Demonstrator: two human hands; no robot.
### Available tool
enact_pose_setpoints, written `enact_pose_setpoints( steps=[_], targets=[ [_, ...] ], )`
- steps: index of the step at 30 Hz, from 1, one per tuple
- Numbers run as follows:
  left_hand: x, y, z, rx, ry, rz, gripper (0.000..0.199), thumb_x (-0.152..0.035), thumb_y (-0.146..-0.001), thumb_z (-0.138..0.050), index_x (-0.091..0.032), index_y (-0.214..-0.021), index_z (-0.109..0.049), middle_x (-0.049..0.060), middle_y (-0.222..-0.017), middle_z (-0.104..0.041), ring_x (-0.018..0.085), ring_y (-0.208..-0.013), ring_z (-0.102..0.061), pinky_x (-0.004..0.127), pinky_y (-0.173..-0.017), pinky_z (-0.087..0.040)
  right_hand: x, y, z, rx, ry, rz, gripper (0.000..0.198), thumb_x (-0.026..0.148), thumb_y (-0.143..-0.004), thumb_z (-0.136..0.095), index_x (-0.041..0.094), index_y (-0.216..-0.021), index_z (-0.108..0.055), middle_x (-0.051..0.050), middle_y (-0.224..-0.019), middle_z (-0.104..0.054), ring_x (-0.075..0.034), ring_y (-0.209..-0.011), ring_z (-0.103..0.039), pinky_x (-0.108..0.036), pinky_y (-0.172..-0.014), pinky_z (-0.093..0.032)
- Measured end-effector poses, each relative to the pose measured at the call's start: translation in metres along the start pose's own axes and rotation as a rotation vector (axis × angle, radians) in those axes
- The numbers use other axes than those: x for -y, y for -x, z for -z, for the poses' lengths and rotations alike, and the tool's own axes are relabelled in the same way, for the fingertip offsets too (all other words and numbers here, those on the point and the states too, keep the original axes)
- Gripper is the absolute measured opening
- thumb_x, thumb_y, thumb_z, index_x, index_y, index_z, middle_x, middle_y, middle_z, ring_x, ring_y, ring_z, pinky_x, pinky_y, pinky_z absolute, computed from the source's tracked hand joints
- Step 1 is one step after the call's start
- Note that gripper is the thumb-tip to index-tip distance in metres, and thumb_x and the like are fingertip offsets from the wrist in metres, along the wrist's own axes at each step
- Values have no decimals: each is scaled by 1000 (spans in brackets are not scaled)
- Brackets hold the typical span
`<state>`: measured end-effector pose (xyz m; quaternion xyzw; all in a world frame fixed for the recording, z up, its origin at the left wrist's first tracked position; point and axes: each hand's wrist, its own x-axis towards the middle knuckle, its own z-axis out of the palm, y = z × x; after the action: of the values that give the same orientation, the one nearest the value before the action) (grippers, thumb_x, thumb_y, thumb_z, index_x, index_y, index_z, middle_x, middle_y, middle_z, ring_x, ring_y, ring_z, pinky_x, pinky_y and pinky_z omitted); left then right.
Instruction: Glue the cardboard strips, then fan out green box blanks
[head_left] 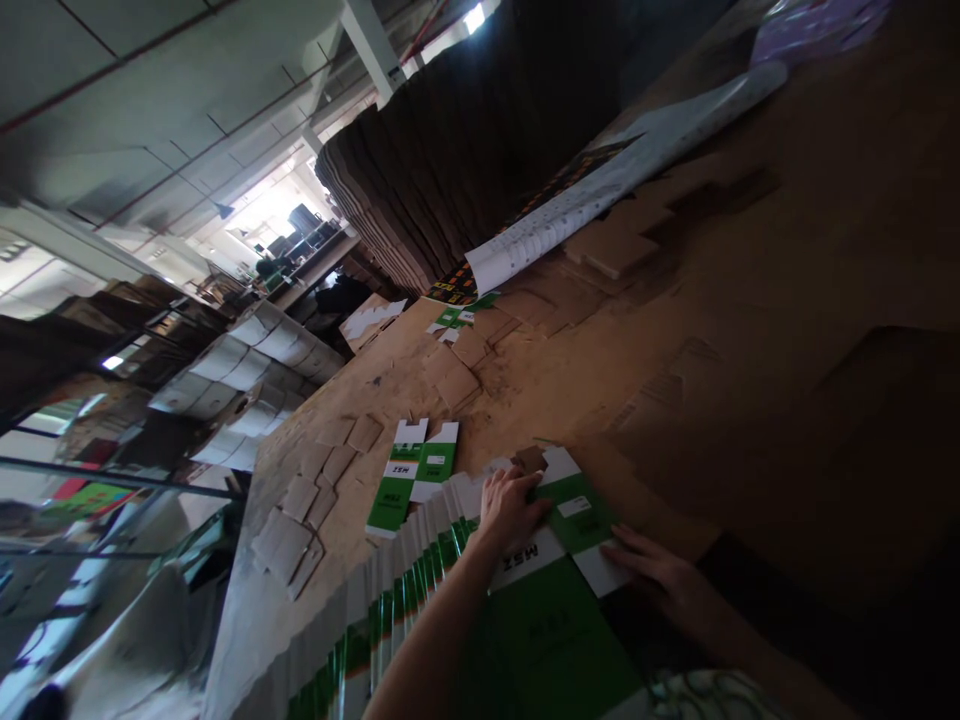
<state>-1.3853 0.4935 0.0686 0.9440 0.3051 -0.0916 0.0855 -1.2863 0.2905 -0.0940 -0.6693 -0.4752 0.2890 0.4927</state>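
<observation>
In front of me lies a flat printed carton (577, 522), green and white with MSZ lettering. My left hand (511, 508) is at its upper left part, with fingers bent onto the top flaps. My right hand (660, 568) touches the carton's right edge with its fingers stretched out; the thumb is hidden. Left of my left forearm, a long row of overlapping flat cartons (409, 580) fans down toward the lower edge of the view. Another flat green and white carton (399, 485) rests on the table beyond this row.
The brown table (517, 390) bears scraps of cardboard (289, 540) at left and more cardboard pieces (454, 375) farther back. A curled printed sheet (555, 225) lies before a tall dark stack of cardboard (450, 170). White bundles (255, 360) stand beyond the left edge.
</observation>
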Motion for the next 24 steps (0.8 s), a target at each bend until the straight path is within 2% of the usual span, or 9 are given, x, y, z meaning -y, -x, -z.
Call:
enact_pose_setpoints(
  steps=[5,7,10,14,16,18,20,22,24],
  targets=[
    [-2,3,0,14,-50,-26,41,-45,-85,-60,-33,-124,-61,4,-117,-62,26,-108,-53,41,-95,-41,26,-1,18,80,186,46,45,49,-92,-40,29,-120,-69,-11,-137,-58,-30,-126,-54,-50,-101,-46],
    [-3,3,1,23,-66,-26,45,-44,-87,-58,-33,-130,-55,5,-118,-61,26,-109,-52,41,-95,-40,27,2,32,54,298,47,40,40,-88,-48,31,-123,-67,-9,-135,-60,-30,-122,-57,-51,-99,-47],
    [-4,2,2,15,-61,-18,48,-43,-86,-59,-34,-132,-50,3,-118,-61,26,-108,-53,40,-93,-40,7,11,63,-116,487,5,54,33,-76,-58,33,-129,-61,-9,-138,-58,-36,-126,-52,-59,-100,-43],
    [-6,-1,2,9,-39,8,26,-43,-83,-64,-30,-107,-65,2,-110,-63,24,-105,-54,38,-90,-41,-20,24,97,-379,654,-46,60,27,-71,-52,31,-131,-60,-14,-147,-46,-48,-138,-29,-75,-104,-20],
    [-8,-4,2,-5,-15,18,20,-42,-82,-65,-29,-96,-68,2,-108,-64,24,-106,-55,38,-91,-42,-13,23,104,-403,606,-105,57,29,-73,-48,29,-127,-63,-15,-143,-51,-48,-137,-31,-74,-105,-21],
    [-8,-7,1,-21,18,41,17,-41,-83,-64,-27,-91,-69,2,-111,-64,25,-108,-54,39,-92,-42,10,14,110,-347,429,-161,54,35,-76,-44,26,-126,-63,-14,-134,-60,-44,-130,-45,-67,-103,-35],
    [-6,-10,2,-21,65,73,21,-42,-89,-55,-27,-88,-70,2,-112,-65,25,-110,-55,40,-94,-42,42,1,116,-259,182,-189,55,43,-82,-39,24,-130,-58,-11,-128,-65,-36,-120,-58,-53,-99,-47],
    [-3,-14,4,-34,164,98,32,-42,-96,-41,-27,-100,-68,3,-115,-65,24,-112,-55,39,-96,-42,73,-10,120,-253,17,-213,58,51,-84,-39,23,-131,-57,-10,-127,-66,-32,-115,-62,-44,-96,-51],
    [-1,-17,10,-122,297,145,40,-39,-100,-29,-25,-127,-55,6,-126,-60,21,-119,-53,36,-99,-42,97,-17,117,-250,-98,-223,61,55,-82,-41,21,-131,-57,-11,-127,-66,-32,-115,-63,-42,-94,-53]
  ],
)
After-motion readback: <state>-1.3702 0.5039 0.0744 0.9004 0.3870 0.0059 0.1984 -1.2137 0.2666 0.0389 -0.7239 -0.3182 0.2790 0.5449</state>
